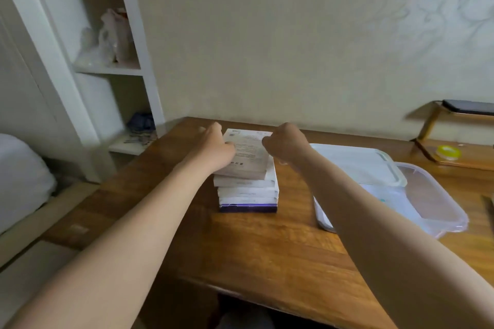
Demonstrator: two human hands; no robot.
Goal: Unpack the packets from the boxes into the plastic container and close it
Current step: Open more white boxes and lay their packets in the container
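A stack of several flat white boxes [247,189] stands on the wooden table [256,254], its bottom box dark purple. The top box [250,152], white with printed text, has both my hands on it. My left hand [213,145] grips its left edge, thumb on the top face. My right hand [284,143] has curled fingers at its right edge. To the right lies the clear plastic container [433,203], open, with its lid [355,161] resting across its far left part. My right forearm hides part of the container.
A white shelf unit [112,69] with bags stands at the left past the table edge. A small wooden stand [451,152] at the back right holds a dark phone [467,107] and a yellow tape roll [449,153]. A white bed [18,176] is at the far left.
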